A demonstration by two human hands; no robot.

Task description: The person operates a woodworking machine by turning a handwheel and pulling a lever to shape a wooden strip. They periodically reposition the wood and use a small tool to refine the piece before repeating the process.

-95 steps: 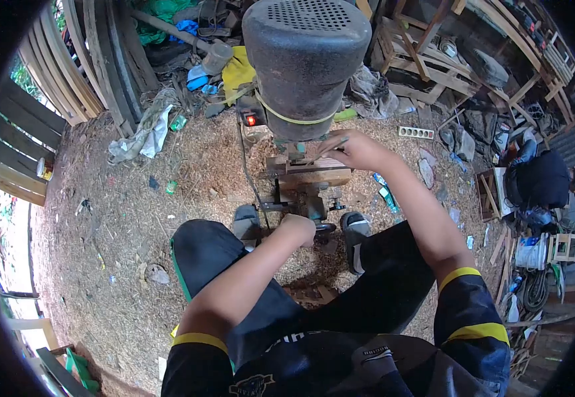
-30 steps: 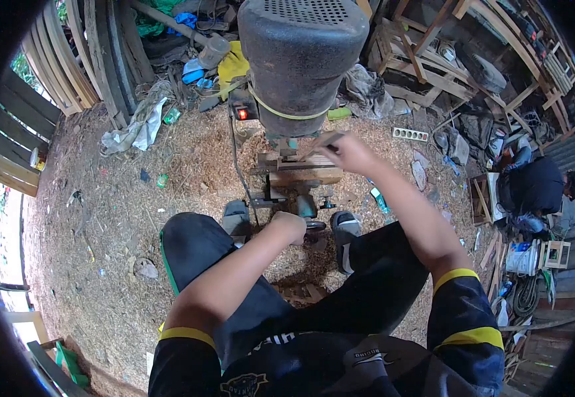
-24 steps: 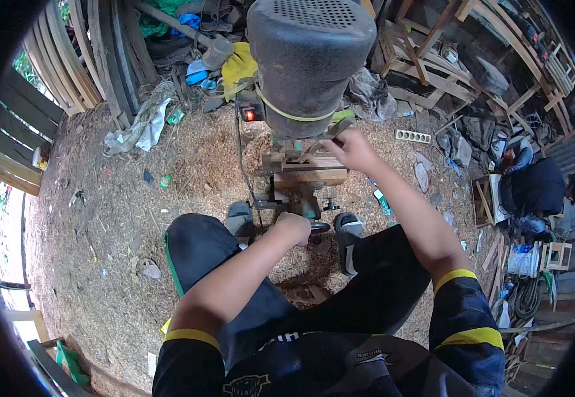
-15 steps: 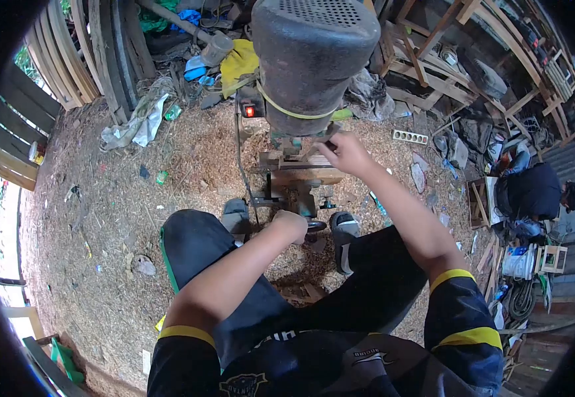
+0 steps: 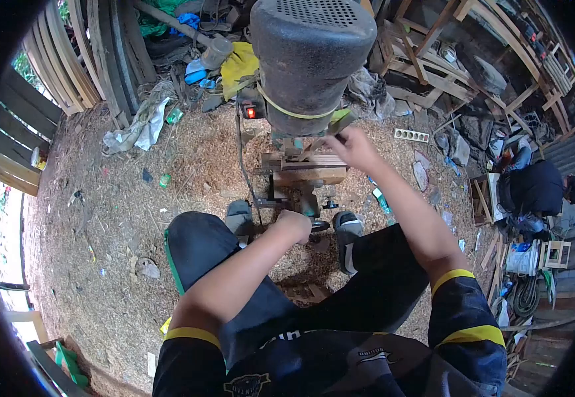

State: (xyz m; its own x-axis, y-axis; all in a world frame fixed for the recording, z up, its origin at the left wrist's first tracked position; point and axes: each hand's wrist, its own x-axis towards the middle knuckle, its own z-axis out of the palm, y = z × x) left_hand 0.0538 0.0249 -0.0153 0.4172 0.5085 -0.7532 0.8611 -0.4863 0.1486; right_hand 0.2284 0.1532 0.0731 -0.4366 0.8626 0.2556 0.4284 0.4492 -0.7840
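Observation:
A dark drill-press-like machine (image 5: 314,73) with a perforated top cover stands in front of me, its red switch (image 5: 251,113) lit. Low on it, my left hand (image 5: 294,227) is closed in a fist at the black handwheel (image 5: 320,225), covering part of the rim. My right hand (image 5: 357,151) is bent beside the machine head, fingers pinched on a thin brown strip (image 5: 311,148) that slants down toward the work. Below lies a block of wood (image 5: 310,176) on the machine's bed, with grooved wood (image 5: 327,160) just behind it.
Wood shavings cover the ground (image 5: 214,165). My sandalled feet flank the machine base. A power strip (image 5: 411,135) lies to the right, and a black cable (image 5: 241,165) hangs at the left. Another person (image 5: 532,188) crouches at far right. Planks (image 5: 55,53) lean at upper left.
My right hand has shifted slightly right, away from the machine head, and the thin brown strip shows more clearly. My left hand stays at the handwheel.

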